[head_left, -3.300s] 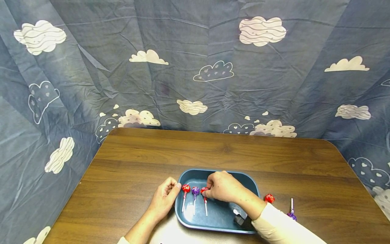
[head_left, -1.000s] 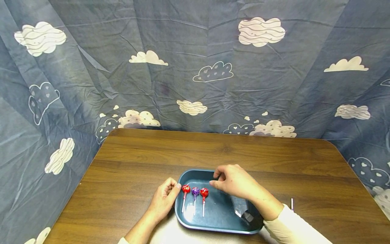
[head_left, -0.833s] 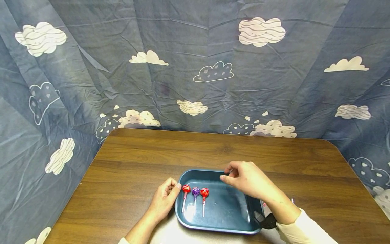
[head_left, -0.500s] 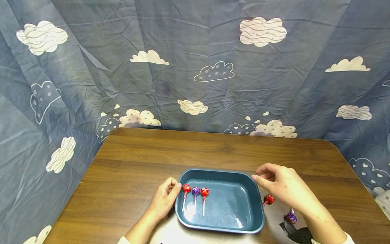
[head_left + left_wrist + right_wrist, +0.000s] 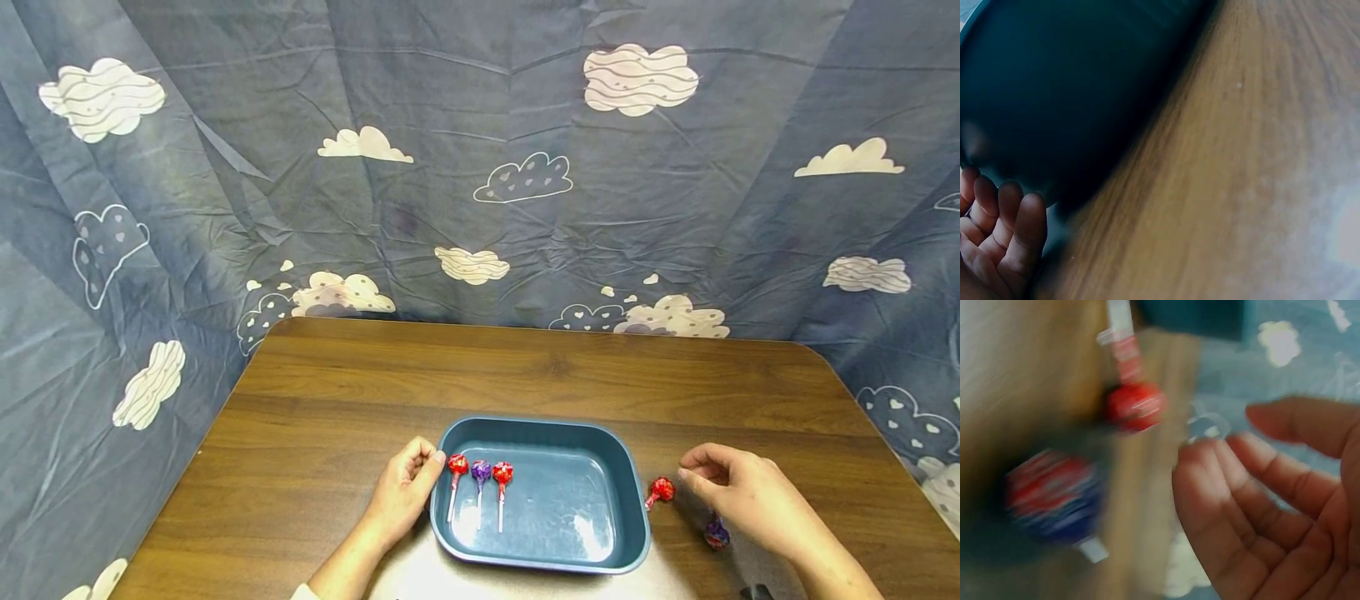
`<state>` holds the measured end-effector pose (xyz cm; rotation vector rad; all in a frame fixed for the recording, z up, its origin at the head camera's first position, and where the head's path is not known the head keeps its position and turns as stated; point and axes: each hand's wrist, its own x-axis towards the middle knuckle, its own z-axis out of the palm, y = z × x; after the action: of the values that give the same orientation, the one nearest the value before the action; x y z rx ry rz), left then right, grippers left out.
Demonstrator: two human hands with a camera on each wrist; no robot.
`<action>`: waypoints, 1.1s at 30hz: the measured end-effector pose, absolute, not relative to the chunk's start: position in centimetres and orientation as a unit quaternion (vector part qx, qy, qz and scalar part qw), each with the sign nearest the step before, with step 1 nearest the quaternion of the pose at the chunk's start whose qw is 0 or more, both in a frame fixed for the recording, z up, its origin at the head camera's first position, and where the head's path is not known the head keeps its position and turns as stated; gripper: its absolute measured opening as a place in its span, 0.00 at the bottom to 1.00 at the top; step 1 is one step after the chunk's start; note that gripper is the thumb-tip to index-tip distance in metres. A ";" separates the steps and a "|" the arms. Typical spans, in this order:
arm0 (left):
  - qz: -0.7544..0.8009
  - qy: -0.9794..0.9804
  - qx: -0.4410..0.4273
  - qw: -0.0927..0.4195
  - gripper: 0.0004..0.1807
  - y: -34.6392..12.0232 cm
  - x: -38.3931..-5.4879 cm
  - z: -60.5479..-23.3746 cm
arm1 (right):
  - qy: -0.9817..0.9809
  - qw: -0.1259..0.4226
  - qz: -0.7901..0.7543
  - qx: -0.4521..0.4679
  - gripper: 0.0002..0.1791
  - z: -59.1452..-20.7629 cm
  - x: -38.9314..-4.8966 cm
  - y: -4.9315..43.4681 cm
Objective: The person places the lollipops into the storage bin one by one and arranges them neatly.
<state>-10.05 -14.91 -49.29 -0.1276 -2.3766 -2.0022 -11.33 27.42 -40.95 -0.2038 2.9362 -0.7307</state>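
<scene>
On the wooden table (image 5: 337, 400), we note a blue tray (image 5: 551, 508) with three lollipops (image 5: 481, 472) laid in a row at its left end, heads away from us, apparently aligned for even spacing. Left hand (image 5: 405, 487) pinches the left rim between thumb and curled fingers, probably to steady it. Right hand (image 5: 750, 496), fingers loosely bent and apart from the thumb, holds nothing; it hovers near the red lollipop (image 5: 662, 489) and the purple-and-red lollipop (image 5: 717, 534), both within easy reach outside the right wall.
</scene>
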 end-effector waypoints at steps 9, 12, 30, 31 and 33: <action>-0.643 -0.765 -0.038 0.010 0.10 -14.9 -10.0 -49.2 | 0.970 0.039 -0.224 -0.088 0.04 -44.3 -10.6 29.8; -0.644 -0.764 -0.031 0.006 0.10 -14.9 -10.0 -49.1 | 0.972 0.047 -0.218 -0.080 0.05 -44.5 -10.4 30.4; -0.645 -0.763 -0.037 0.009 0.10 -14.9 -10.0 -49.1 | 0.936 0.195 -0.209 -0.204 0.19 -44.1 -9.3 33.9; -0.646 -0.762 -0.039 0.010 0.11 -14.9 -10.0 -49.1 | 0.934 0.195 -0.213 -0.210 0.19 -44.1 -9.2 34.0; -0.646 -0.762 -0.039 0.011 0.11 -14.9 -9.9 -49.0 | 0.929 0.187 -0.226 -0.227 0.17 -44.2 -9.0 34.1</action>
<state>-9.94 -14.90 -49.04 -0.1213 -2.3778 -2.0161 -8.99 34.07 -44.20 -0.6391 2.6139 -0.6351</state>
